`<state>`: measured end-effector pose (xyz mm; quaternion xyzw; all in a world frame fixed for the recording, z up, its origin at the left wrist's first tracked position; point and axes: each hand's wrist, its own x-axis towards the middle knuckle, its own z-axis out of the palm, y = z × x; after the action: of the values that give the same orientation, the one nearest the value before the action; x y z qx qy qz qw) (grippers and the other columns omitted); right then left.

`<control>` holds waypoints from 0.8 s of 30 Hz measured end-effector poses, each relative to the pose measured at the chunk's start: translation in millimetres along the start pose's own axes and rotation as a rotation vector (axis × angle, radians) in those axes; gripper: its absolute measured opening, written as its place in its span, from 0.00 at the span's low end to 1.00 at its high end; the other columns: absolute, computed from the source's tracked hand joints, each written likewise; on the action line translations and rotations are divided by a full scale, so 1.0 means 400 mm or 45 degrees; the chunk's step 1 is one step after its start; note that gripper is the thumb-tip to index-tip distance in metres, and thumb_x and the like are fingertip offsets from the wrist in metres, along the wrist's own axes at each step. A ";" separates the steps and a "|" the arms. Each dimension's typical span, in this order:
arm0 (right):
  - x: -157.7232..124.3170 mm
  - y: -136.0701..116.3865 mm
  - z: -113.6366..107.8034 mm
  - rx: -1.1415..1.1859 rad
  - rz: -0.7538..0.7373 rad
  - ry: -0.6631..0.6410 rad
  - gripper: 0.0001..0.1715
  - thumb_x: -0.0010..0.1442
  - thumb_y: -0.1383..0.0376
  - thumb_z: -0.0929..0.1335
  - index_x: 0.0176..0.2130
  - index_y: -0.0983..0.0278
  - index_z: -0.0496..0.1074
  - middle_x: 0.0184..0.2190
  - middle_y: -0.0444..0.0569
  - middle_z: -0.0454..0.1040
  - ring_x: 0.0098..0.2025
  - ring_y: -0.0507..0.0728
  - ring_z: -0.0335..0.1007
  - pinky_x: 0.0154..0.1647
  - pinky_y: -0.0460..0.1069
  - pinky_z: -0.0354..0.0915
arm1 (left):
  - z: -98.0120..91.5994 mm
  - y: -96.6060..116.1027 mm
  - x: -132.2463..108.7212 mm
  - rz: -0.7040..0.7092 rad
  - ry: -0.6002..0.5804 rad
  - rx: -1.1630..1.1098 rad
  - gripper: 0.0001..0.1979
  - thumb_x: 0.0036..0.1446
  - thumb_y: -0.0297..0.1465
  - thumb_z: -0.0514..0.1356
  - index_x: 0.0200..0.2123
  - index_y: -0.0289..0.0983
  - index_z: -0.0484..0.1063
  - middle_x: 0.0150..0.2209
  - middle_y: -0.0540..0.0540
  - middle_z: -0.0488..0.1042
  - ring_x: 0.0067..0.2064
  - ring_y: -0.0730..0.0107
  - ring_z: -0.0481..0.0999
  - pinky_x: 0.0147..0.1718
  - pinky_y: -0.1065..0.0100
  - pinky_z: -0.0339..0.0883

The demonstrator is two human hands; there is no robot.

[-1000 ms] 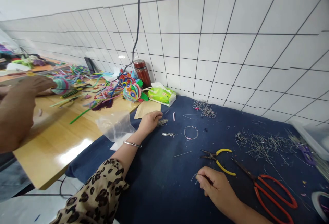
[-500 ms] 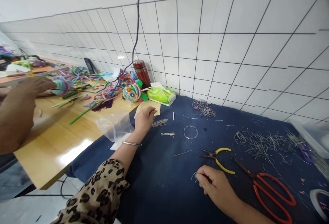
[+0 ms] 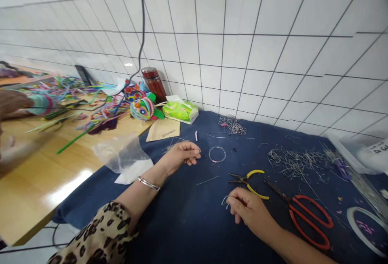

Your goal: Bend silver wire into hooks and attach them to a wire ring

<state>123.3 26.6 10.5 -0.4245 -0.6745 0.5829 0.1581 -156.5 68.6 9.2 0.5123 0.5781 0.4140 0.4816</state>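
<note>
My left hand [image 3: 181,157], a bracelet on its wrist, is over the dark blue cloth [image 3: 182,215] with its fingers curled together. What they hold, if anything, is hidden. Thin straight wires [image 3: 174,143] show just behind it, and a coil of wire [image 3: 217,154] lies to its right. My right hand [image 3: 247,209] is closed in a pinch on a small bent piece of wire [image 3: 224,201]. Just beyond the right hand lie open pliers with yellow handles [image 3: 250,183]. Scissors with red handles [image 3: 303,215] rest to their right. A single straight wire [image 3: 207,180] lies between my hands.
Tangled wire [image 3: 297,161] spreads at right, near a white tray [image 3: 351,157] and a white ring-shaped rim [image 3: 351,219]. Brown paper [image 3: 156,130], a tissue pack [image 3: 178,110] and a flask [image 3: 154,84] stand or lie behind. Another person's hand [image 3: 12,102] works at far left.
My left hand has moved from the brown paper toward me and right, over where a small wire bundle lay. My right hand still pinches the bent wire. The view has shifted right.
</note>
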 end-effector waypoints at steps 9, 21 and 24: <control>0.011 -0.001 -0.031 -0.176 -0.009 0.058 0.11 0.57 0.61 0.61 0.29 0.64 0.67 0.22 0.41 0.67 0.22 0.47 0.65 0.24 0.42 0.60 | 0.166 0.019 -0.074 -0.187 -0.402 0.023 0.07 0.48 0.32 0.59 0.30 0.34 0.69 0.27 0.49 0.73 0.24 0.75 0.74 0.18 0.77 0.60; 0.032 0.016 -0.058 -0.270 0.009 -0.038 0.12 0.57 0.62 0.60 0.29 0.65 0.68 0.22 0.41 0.69 0.19 0.46 0.64 0.23 0.41 0.59 | 0.253 0.033 -0.087 0.219 -0.380 0.814 0.03 0.48 0.29 0.56 0.26 0.39 0.70 0.22 0.51 0.71 0.23 0.73 0.70 0.23 0.73 0.57; 0.031 0.017 -0.064 -0.326 0.024 -0.030 0.12 0.57 0.62 0.61 0.29 0.65 0.69 0.22 0.41 0.69 0.19 0.45 0.64 0.22 0.41 0.57 | 0.277 0.046 -0.084 0.331 -0.395 0.964 0.05 0.48 0.27 0.56 0.26 0.39 0.71 0.23 0.50 0.72 0.25 0.71 0.70 0.23 0.72 0.56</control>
<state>136.9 52.3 7.7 -0.4406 -0.7411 0.4987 0.0891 -44.0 35.9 10.1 0.7776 0.5407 0.1480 0.2846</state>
